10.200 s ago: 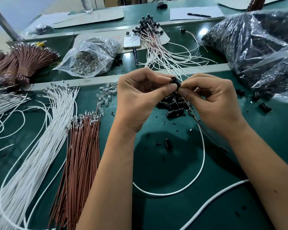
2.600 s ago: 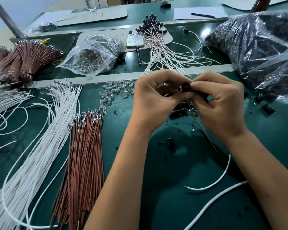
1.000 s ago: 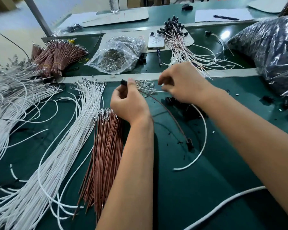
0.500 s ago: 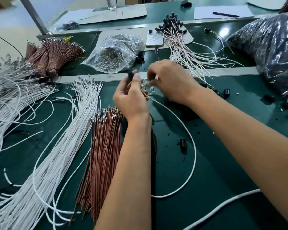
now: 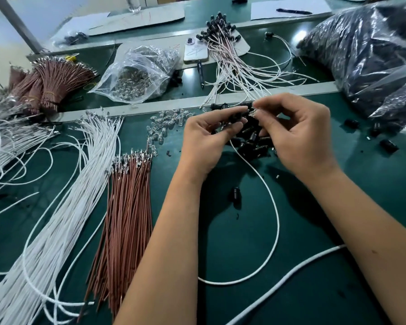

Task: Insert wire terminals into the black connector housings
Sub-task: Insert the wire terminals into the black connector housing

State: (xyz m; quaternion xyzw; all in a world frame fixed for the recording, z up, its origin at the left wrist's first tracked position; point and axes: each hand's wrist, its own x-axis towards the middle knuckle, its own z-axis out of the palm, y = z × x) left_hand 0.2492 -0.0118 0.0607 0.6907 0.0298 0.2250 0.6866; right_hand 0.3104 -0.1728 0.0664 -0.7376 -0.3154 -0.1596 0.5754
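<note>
1. Both hands moved right since 0.5 s ago, now above loose housing pile (image 5: pixel 251 139) on bench (image 5: pixel 291 289).
2. Left hand (image 5: pixel 206 139) grips black connector housing (image 5: pixel 236 117).
3. Right hand (image 5: pixel 300 134) pinches small clear part (image 5: pixel 252 112); too tiny to identify.
4. White wire (image 5: pixel 271 202) top end hidden behind left hand.

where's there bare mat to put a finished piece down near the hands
Bare green mat lies right of the right forearm, below the loose black housings. Crowded: white wires and brown wires at left, housing pile under the hands.
</note>
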